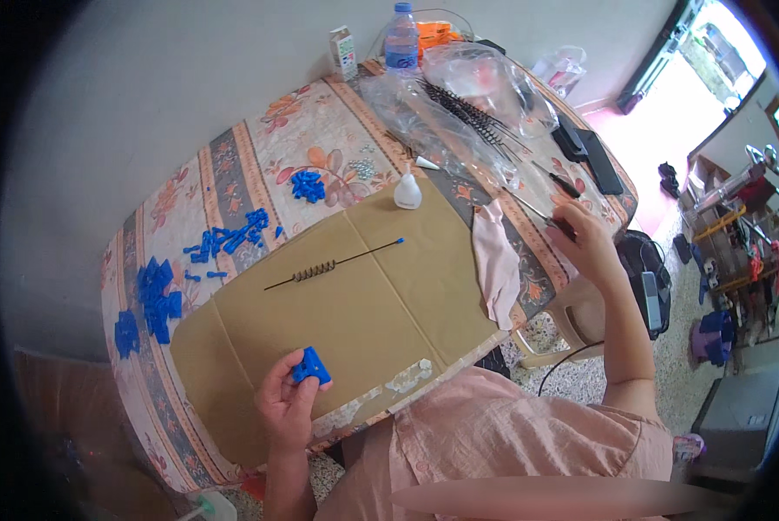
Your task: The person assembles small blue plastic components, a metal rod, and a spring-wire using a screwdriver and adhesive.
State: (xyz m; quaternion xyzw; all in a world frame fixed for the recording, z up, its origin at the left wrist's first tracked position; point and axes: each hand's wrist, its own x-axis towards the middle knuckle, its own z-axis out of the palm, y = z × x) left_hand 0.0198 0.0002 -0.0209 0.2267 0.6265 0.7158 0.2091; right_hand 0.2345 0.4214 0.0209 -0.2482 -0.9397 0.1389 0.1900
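Left hand (287, 401) at six o'clock pinches a blue plastic piece (310, 366) over the cardboard sheet (354, 304), fingers clamped on it. Right hand (585, 239) at three o'clock closes on a thin dark rod (552, 219) at the table's edge. This looks like a pick-up step; next, rod must meet piece. A wire with a spring (333, 264) lies at centre. A white glue bottle (407, 189), small carton (343, 52) and water bottle (401, 39) stand toward twelve.

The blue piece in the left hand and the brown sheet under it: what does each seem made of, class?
Blue piece: probably moulded plastic, given its uniform bright colour and crisp edges. Brown sheet: likely cardboard, matt tan with fold creases and torn pale patches.
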